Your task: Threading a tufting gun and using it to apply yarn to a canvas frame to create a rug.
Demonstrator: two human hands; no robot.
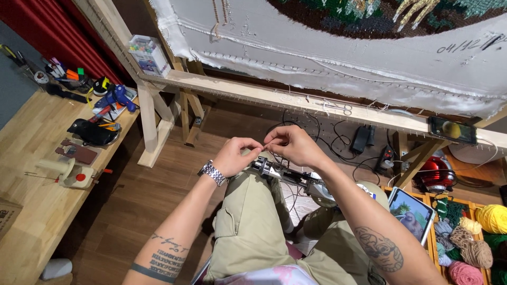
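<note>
My left hand (236,155) and my right hand (292,145) meet in front of me, fingertips pinched together on something very thin, likely a thread, too fine to see clearly. Below them a metal tufting gun (288,177) rests across my knee in khaki trousers. My left wrist wears a steel watch (212,172). Both forearms are tattooed.
A wooden frame (296,103) holds stretched grey cloth (338,47) with a partly tufted design. A phone (451,130) and scissors (338,108) lie on its ledge. A workbench (31,158) at left carries tools. A tablet (412,214) and yarn balls (475,237) sit at right; cables and a power strip (385,158) are on the floor.
</note>
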